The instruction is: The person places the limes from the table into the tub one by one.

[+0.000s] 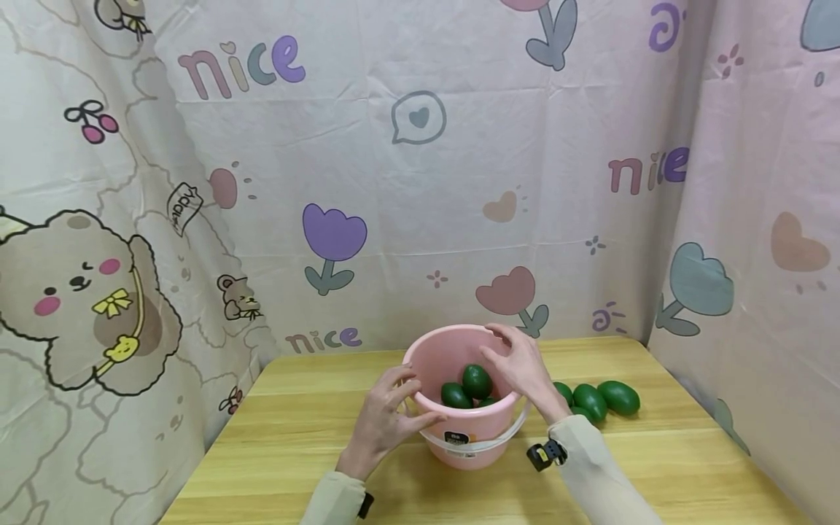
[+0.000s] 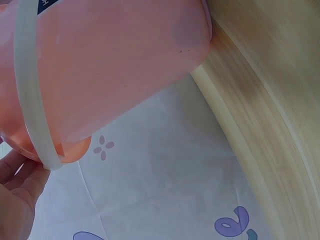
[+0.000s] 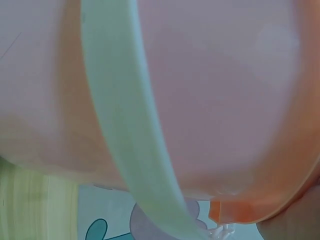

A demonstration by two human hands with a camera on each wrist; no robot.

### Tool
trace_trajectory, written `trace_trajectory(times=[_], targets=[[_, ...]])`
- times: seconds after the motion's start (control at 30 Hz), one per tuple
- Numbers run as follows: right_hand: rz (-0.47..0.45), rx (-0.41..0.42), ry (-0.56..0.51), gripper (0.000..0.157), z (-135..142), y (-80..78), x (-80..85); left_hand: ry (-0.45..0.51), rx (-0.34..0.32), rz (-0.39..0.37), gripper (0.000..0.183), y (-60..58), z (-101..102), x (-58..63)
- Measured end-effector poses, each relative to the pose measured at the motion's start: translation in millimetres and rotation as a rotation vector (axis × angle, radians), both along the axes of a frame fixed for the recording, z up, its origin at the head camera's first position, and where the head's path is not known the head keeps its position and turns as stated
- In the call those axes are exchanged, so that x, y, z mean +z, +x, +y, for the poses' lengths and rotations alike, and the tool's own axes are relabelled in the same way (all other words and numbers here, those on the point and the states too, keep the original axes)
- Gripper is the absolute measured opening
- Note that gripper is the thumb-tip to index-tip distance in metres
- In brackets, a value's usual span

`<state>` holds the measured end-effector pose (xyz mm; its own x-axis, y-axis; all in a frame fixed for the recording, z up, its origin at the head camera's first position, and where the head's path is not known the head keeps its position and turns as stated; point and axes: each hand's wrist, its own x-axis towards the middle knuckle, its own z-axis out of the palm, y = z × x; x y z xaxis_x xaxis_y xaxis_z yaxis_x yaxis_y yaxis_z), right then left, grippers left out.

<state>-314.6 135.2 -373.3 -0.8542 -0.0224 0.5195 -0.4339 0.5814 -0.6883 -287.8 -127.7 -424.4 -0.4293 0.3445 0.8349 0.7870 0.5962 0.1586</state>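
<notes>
A pink plastic bucket with a white handle stands upright on the table. Inside it lie several smooth, dark green oval fruits, avocado-like. My left hand grips the left side of the rim, its thumb along the front edge; in the left wrist view its fingers meet the rim beside the handle. On the opposite side my right hand holds the rim, fingers over the far right edge. The right wrist view is mostly filled by the bucket wall, with a bit of that hand at the lower right corner.
More of the green fruits lie in a group on the wooden table, right of the bucket and partly behind my right forearm. A printed curtain hangs behind the table and along both sides.
</notes>
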Motion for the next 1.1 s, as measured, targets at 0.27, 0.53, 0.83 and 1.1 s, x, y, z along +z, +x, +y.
trace_trajectory(times=[0.27, 0.53, 0.83, 1.1], targets=[[-0.052, 0.028, -0.101, 0.040, 6, 1.4, 2.3, -0.007, 0.001, 0.006, 0.046, 0.6, 1, -0.7], [-0.052, 0.024, -0.164, 0.039, 17, 1.6, -0.2, -0.006, 0.000, -0.035, 0.044, 3.5, -1, 2.6], [-0.051, 0.004, -0.158, 0.039, 37, 2.2, -10.0, -0.008, 0.013, -0.042, 0.049, 3.9, 1, 3.1], [-0.094, -0.053, -0.134, 0.041, 60, 1.7, -22.5, -0.001, 0.008, -0.023, 0.053, 2.4, 2, 3.9]])
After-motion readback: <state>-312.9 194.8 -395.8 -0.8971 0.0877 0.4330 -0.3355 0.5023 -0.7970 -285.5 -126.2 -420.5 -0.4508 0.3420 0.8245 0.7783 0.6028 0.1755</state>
